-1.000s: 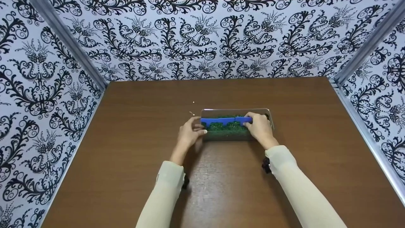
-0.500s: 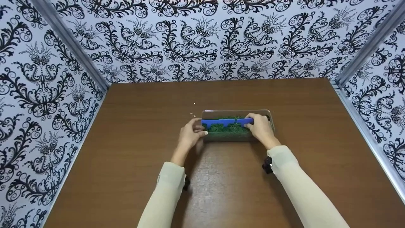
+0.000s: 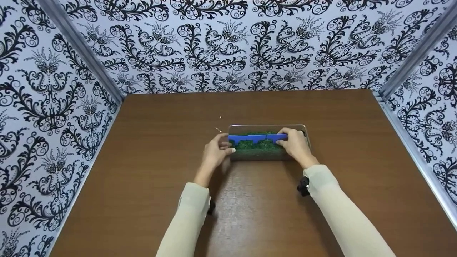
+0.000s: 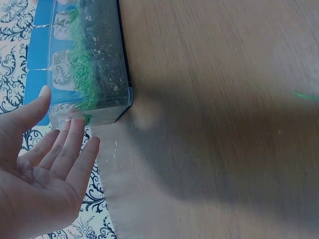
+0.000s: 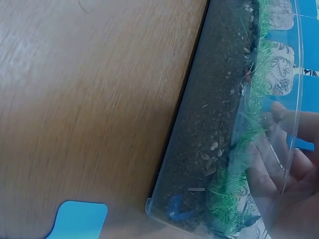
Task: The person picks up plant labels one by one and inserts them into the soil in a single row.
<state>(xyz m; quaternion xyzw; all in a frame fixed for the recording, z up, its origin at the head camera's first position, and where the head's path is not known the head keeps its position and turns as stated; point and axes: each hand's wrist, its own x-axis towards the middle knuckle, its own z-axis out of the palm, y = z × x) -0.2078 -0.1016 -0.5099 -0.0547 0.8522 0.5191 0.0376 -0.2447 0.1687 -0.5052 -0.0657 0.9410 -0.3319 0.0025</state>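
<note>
A clear plastic box (image 3: pixel 260 154) holding dark soil and green artificial grass (image 3: pixel 246 144) stands on the table. A blue notched strip (image 3: pixel 246 137) runs lengthwise above the grass. In the left wrist view this blue strip (image 4: pixel 39 47) shows separate panels side by side. My right hand (image 3: pixel 294 144) reaches into the box's right end and pinches the blue strip between thumb and fingers. My left hand (image 3: pixel 214 151) is at the box's left end, fingers loosely extended, with the thumb by the near corner. In the left wrist view, fingertips (image 4: pixel 76 122) lie against the end wall.
Small pale specks (image 3: pixel 218 129) lie on the brown table (image 3: pixel 160 160) left of the box. A green strand (image 4: pixel 305 95) shows in the left wrist view. A blue rounded shape (image 5: pixel 79 219) shows at the lower edge of the right wrist view. Patterned walls (image 3: pixel 228 46) surround the table.
Both hands and the box keep nearly the same places. The whole head view shifts slightly; no clear movement of the blue strip shows.
</note>
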